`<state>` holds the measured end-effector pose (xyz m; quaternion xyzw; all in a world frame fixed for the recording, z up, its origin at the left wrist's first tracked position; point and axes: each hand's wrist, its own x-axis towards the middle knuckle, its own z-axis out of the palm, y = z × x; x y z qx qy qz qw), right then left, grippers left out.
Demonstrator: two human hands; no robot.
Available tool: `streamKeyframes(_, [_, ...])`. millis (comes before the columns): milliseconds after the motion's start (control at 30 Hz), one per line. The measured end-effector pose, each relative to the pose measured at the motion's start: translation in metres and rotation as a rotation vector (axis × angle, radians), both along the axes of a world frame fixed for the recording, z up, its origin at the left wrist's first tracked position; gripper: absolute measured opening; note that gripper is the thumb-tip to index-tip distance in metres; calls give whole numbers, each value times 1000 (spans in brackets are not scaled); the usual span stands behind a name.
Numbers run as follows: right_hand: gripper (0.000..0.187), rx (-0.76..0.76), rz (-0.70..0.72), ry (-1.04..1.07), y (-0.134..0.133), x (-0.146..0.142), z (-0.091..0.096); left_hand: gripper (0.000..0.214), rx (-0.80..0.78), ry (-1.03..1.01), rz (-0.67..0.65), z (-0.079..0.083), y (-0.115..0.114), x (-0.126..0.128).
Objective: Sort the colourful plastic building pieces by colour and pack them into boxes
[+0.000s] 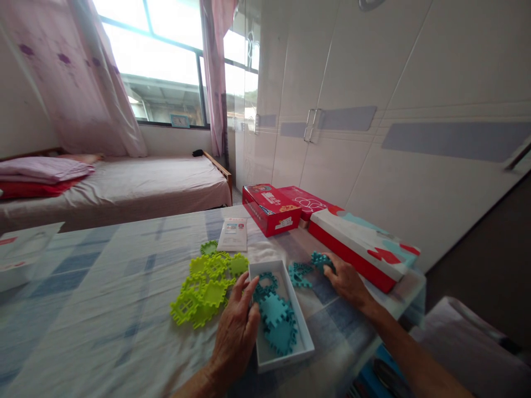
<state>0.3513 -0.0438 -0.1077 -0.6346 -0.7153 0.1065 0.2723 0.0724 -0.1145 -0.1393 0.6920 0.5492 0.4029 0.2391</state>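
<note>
My left hand (pixel 237 326) is at the left wall of a shallow white box (pixel 305 334), its fingers and thumb closed against the rim. Inside the box lie several teal interlocking pieces (pixel 280 331) with toothed edges, one of them ring-shaped. To the right of the box, my right hand (pixel 346 279) pinches a teal interlocking piece (pixel 320 260); its fingertips partly cover it. More loose teal pieces (pixel 299 275) lie on the cloth between that hand and the box. Left of the box spreads a group of lime-green interlocking pieces (pixel 209 290), some solid and some with window-like openings.
A white printed leaflet (pixel 233 234) lies behind the green pieces. Red boxes (pixel 271 210) and a red-and-white box (pixel 365 243) stand along the table's far right side. At the far left is a white carton (pixel 27 254). A checked cloth (pixel 116 309) covers the table.
</note>
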Motion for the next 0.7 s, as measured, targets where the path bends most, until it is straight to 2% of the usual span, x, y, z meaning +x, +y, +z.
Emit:
streamKeyframes(67, [36, -32, -30, 185, -10, -6, 12, 46, 0, -6, 0, -1, 1, 0])
streamKeyframes(167, [40, -140, 133, 402, -36, -30, 40, 46, 7, -15, -1, -1, 1, 0])
streamKeyframes(233, [39, -225, 293, 402, -50, -50, 54, 45, 7, -19, 1, 0, 0, 1])
streamKeyframes(300, [37, -258, 352, 353, -54, -64, 59, 45, -3, -17, -2, 2, 0, 1])
streamKeyframes(400, [39, -160, 195, 223, -39, -67, 46, 46, -17, -8, -7, 4, -1, 1])
streamKeyframes(500, [45, -133, 46, -75, -16, -56, 21, 46, -16, -7, -5, 3, -1, 0])
streamKeyframes(600, [52, -188, 29, -284, -3, -50, 1, 46, -4, -18, -3, 0, 0, 0])
streamKeyframes(700, [53, -188, 15, -290, -1, -49, -6, 45, 5, -33, -7, -2, 0, 0])
